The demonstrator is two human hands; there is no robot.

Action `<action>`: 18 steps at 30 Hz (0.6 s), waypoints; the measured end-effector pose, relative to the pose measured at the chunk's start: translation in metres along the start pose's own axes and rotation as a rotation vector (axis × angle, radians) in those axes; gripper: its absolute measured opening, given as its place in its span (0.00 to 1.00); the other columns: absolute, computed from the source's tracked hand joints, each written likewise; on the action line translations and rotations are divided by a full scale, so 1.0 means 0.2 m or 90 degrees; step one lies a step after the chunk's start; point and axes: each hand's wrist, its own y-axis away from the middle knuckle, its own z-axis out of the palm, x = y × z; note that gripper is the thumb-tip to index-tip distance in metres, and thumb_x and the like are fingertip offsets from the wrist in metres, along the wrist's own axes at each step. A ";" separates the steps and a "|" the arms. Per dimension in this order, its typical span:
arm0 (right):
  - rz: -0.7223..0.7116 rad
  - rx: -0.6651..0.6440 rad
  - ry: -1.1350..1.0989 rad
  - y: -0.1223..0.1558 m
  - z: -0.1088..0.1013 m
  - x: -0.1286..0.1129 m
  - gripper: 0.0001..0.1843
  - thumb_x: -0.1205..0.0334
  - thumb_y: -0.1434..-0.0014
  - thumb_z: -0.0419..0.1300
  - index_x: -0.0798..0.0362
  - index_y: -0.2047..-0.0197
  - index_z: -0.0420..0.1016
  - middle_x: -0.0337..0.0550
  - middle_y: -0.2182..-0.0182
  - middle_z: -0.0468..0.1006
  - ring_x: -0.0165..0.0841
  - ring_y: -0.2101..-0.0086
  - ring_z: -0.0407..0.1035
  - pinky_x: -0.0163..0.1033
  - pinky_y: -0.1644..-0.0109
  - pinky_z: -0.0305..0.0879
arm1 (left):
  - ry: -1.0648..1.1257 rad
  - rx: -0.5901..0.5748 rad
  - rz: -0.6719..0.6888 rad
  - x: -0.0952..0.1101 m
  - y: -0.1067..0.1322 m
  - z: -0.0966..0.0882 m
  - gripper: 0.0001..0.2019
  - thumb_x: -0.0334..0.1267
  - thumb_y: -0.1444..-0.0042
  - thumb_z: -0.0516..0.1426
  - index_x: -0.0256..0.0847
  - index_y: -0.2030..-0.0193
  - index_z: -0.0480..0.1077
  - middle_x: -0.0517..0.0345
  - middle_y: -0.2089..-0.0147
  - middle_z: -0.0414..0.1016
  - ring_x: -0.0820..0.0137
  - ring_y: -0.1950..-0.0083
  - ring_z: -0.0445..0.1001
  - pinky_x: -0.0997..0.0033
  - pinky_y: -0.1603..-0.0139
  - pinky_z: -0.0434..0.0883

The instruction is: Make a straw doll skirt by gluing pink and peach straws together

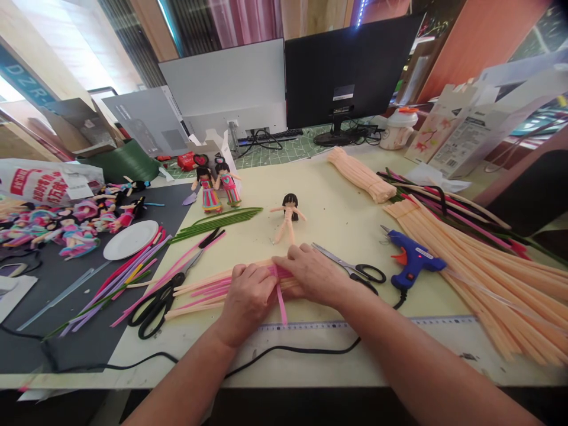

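Observation:
Both hands are together at the near middle of the table, over a bundle of peach and pink pipe cleaners [206, 291]. My left hand [249, 296] has its fingers curled closed on the bundle. Fingers bent and pressed down, my right hand [313, 273] grips the right end beside it. A pink strip [281, 305] hangs toward me between the two hands. Just beyond them lies a small doll [290, 216] with black hair and a bare peach body. Black-handled scissors [164, 296] lie left of the bundle, and a second pair of scissors [355, 270] lies by my right hand.
At right sit a blue glue gun [415, 258] and a large peach pipe-cleaner bundle [483, 272]. Two dressed dolls [217, 186] stand behind green stems [217, 223]. A white plate [131, 239] and more dolls [80, 228] are left. A ruler [328, 325] and black cable [302, 350] run along the front.

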 end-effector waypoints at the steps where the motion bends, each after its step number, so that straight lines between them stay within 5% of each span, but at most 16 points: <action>1: 0.002 -0.002 0.003 0.00 0.00 0.00 0.22 0.45 0.44 0.59 0.47 0.51 0.68 0.47 0.62 0.69 0.38 0.65 0.61 0.40 0.61 0.54 | 0.003 -0.001 0.001 0.00 0.00 0.00 0.12 0.35 0.36 0.49 0.39 0.68 0.71 0.54 0.69 0.71 0.67 0.62 0.65 0.61 0.59 0.56; 18: 0.004 -0.008 0.003 0.00 -0.01 -0.01 0.24 0.44 0.45 0.60 0.47 0.49 0.69 0.47 0.62 0.70 0.39 0.64 0.62 0.41 0.60 0.55 | 0.016 -0.008 0.008 0.00 0.00 0.01 0.11 0.35 0.36 0.50 0.39 0.65 0.73 0.54 0.65 0.73 0.66 0.60 0.66 0.60 0.58 0.56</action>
